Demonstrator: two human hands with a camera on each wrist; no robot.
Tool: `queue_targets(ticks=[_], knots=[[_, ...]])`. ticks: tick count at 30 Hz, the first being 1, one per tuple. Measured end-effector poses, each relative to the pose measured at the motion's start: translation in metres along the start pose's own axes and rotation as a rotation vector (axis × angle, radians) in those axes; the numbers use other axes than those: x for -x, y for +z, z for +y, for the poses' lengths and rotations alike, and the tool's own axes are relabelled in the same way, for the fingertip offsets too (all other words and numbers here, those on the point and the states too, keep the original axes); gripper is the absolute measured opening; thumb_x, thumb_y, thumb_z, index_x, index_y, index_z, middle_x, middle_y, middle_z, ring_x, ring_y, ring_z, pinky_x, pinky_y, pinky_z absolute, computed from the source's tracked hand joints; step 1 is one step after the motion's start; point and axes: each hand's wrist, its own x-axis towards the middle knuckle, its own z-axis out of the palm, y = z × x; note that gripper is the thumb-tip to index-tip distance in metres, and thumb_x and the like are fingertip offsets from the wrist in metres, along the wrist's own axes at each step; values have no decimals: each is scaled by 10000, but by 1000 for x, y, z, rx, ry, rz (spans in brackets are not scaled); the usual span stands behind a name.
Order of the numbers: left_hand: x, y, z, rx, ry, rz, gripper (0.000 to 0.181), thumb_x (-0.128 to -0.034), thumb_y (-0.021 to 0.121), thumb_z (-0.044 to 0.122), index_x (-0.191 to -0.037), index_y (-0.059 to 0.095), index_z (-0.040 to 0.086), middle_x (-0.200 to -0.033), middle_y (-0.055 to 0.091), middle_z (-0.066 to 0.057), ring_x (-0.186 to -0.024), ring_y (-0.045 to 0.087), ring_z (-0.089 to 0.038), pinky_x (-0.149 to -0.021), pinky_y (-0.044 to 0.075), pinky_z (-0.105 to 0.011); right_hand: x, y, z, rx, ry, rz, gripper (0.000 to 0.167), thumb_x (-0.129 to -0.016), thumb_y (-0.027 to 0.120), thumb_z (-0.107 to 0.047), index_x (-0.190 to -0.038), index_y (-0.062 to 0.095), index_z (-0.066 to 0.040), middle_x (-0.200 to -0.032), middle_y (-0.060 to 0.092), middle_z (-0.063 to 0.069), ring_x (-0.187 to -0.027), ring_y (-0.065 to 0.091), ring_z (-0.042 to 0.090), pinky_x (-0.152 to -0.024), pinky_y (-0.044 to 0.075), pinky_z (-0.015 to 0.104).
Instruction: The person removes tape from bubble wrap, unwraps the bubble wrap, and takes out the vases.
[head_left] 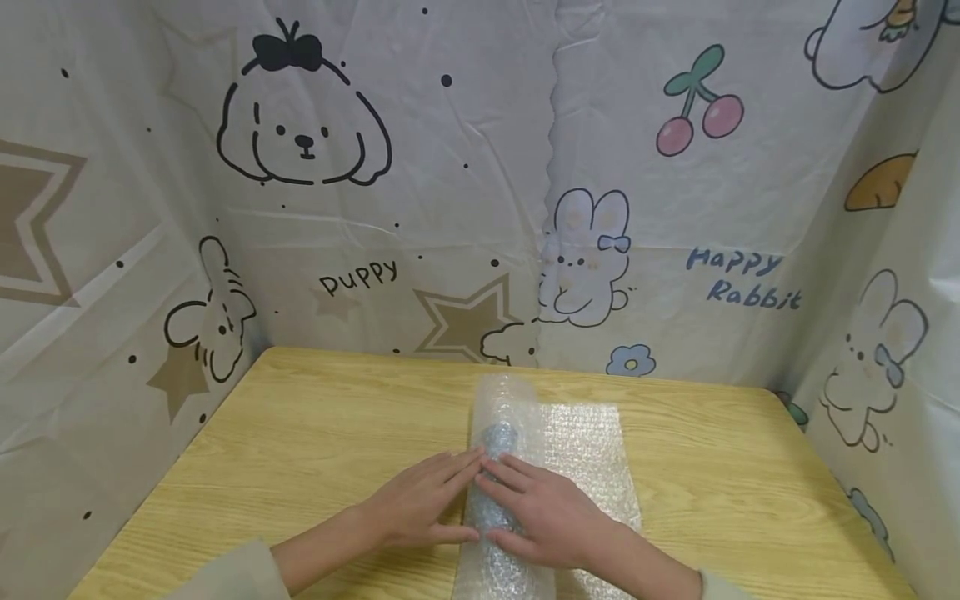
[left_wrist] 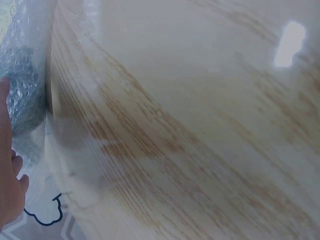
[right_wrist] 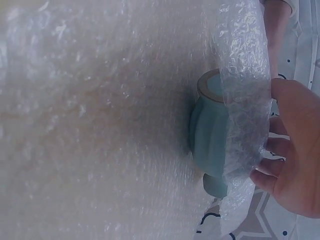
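A pale teal ceramic vase (right_wrist: 209, 132) lies on its side on bubble wrap (head_left: 588, 458), partly covered by a folded-over layer. In the right wrist view its ringed base and ribbed body show uncovered at the open side. From the head view only a bluish shape shows through the film. My left hand (head_left: 420, 504) rests on the covered vase from the left, fingers extended. Opposite it, my right hand (head_left: 555, 512) lies on the wrap with fingers extended, its fingertips close to the left hand's. In the left wrist view part of the left hand (left_wrist: 10, 185) shows at the edge.
The wood-grain table (head_left: 337, 417) extends to both sides of the wrap. A flat stretch of wrap reaches out to the right of the vase. Printed cloth (head_left: 450, 192) hangs behind the table and along both sides.
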Motion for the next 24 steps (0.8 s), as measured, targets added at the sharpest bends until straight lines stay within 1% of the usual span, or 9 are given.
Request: queue_targets(ticks=[6, 9, 14, 19, 21, 24], knots=[[-2, -2, 1, 13, -8, -8, 891, -966, 470, 643, -1547, 297, -11, -1599, 297, -153, -1435, 344, -244, -1138, 333, -460, 5, 3, 3, -37, 8, 16, 628, -1036, 454, -500, -1489, 467, -65, -1521, 443, 102, -1381, 429, 285, -1109, 381, 393], [-2, -2, 1, 13, -12, -6, 896, -962, 479, 644, -1549, 294, -7, -1595, 309, -152, -1432, 349, -241, -1133, 340, -463, 10, 4, 5, -70, 30, 31, 611, -1044, 438, -490, -1496, 460, -79, -1535, 426, 95, -1398, 405, 289, -1119, 367, 409], [-3, -1, 1, 7, -19, -1, 897, -956, 484, 651, -1540, 316, -8, -1589, 323, -147, -1426, 361, -240, -1133, 340, -460, 23, 4, 10, -96, 125, 50, 598, -1051, 424, -484, -1515, 435, -106, -1562, 393, 85, -1411, 384, 291, -1113, 372, 449], [-3, 0, 1, 30, -33, -17, 893, -959, 482, 647, -1549, 303, 1, -1602, 299, -137, -1439, 338, -232, -1134, 340, -463, 40, 8, 19, -128, 213, 71, 584, -1049, 454, -456, -1532, 410, -132, -1568, 388, 83, -1408, 385, 312, -1101, 379, 488], [-3, 0, 1, 30, -34, -21, 892, -961, 477, 648, -1551, 299, 4, -1605, 292, -134, -1442, 331, -228, -1133, 340, -461, 47, 10, 22, -121, 228, 88, 571, -1043, 480, -436, -1519, 432, -125, -1555, 404, 97, -1396, 399, 330, -1095, 383, 498], [-4, 0, 0, 23, -30, -22, 894, -960, 470, 654, -1551, 300, 4, -1606, 291, -131, -1444, 326, -224, -1133, 341, -458, 59, 14, 25, -79, 230, 115, 544, -1035, 506, -410, -1475, 489, -91, -1524, 444, 122, -1376, 422, 350, -1088, 391, 492]])
